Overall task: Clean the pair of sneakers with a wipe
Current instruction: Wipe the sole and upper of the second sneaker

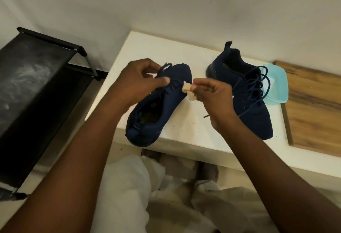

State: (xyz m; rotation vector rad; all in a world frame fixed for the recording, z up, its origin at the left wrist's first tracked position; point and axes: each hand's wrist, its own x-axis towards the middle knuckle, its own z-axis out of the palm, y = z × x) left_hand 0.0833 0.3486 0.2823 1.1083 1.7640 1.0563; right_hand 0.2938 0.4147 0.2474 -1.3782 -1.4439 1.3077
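Two-handed: gripping the near sneaker (166,107) by its laces (170,85) in left fingers (163,81), pinching a crumpled wipe (188,92) in right fingers (203,83).

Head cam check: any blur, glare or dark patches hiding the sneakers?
Head view: dim warm light, no glare; the held sneaker and the other sneaker go near-black, seams lost; the wipe, left hand and right hand look slightly soft; the wide lens stretches both forearms toward the lower corners.

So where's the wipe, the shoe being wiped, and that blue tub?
wipe (187,90), head view, its crumpled middle.
nearer sneaker (171,104), head view, its side fabric.
blue tub (277,86), head view, its top.
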